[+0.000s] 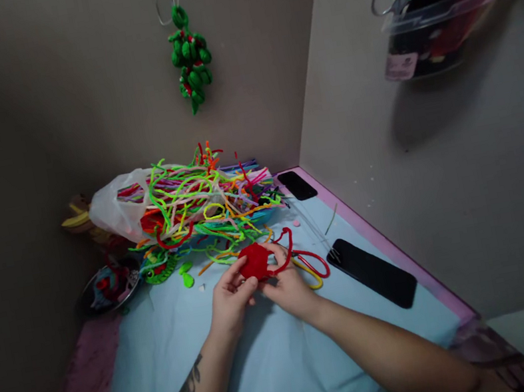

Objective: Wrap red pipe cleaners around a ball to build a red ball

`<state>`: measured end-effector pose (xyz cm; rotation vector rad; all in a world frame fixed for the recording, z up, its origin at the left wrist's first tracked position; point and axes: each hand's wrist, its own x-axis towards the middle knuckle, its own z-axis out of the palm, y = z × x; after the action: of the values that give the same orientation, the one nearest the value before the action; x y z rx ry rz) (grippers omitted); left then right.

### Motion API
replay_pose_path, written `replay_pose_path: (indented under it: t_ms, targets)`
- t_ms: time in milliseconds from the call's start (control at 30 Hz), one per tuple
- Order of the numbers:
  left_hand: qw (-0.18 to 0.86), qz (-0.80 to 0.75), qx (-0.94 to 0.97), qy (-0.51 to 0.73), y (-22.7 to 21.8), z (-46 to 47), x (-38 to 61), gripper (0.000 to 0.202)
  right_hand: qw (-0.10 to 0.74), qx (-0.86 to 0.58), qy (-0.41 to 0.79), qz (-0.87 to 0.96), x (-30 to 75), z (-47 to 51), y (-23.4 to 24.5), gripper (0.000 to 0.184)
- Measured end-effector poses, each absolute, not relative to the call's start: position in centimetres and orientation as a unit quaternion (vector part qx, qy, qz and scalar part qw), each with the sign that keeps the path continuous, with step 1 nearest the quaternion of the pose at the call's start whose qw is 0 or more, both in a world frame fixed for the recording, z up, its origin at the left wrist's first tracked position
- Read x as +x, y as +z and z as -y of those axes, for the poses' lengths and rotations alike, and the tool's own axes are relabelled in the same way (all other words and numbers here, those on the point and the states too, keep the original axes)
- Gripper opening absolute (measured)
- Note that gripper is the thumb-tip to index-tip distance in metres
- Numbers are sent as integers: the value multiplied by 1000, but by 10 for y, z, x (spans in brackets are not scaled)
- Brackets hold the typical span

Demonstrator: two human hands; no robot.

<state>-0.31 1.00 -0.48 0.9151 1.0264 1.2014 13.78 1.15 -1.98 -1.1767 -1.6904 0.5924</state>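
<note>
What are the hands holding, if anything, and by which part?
A rounded red fuzzy piece: the left hand grips its left edge, the right hand its right edge.

Red piece (pixel 254 263): edges covered by the fingers of the left hand (pixel 231 294) and right hand (pixel 288 280); underside not seen. Some fingertips hidden behind it. Both forearms cut by the frame's lower part. Red-and-yellow looped handles (pixel 327 271): far end blocked by the right hand. Stem ends partly covered by the plastic bag (pixel 115 208); brown object (pixel 85 217) behind it mostly hidden and blurred, can't be identified. Contents of the bowl (pixel 133 292) can't be made out. Wall container (pixel 443 15): blurred, right end lost in shadow; label (pixel 401 66) can't be read. Hanging wire (pixel 156 2) cut by the top edge.
</note>
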Motion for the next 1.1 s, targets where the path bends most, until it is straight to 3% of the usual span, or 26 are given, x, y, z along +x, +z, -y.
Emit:
replay_pose_path:
  t_ms: [167,600,933,1100]
  targets:
    - [598,-462,390,526,-11,-9,-1,38,468,-486,200,710,139,-12,-21,19]
    - [416,-522,523,530,-4,3,2,20,479,-468,170,723,138,-8,-18,26]
    - [406,-540,518,525,-2,2,2,17,475,-466,180,725,136,-7,-13,21]
    - [436,-548,446,558,-4,-5,-5,25,508,-477,210,686,135,-6,-14,35]
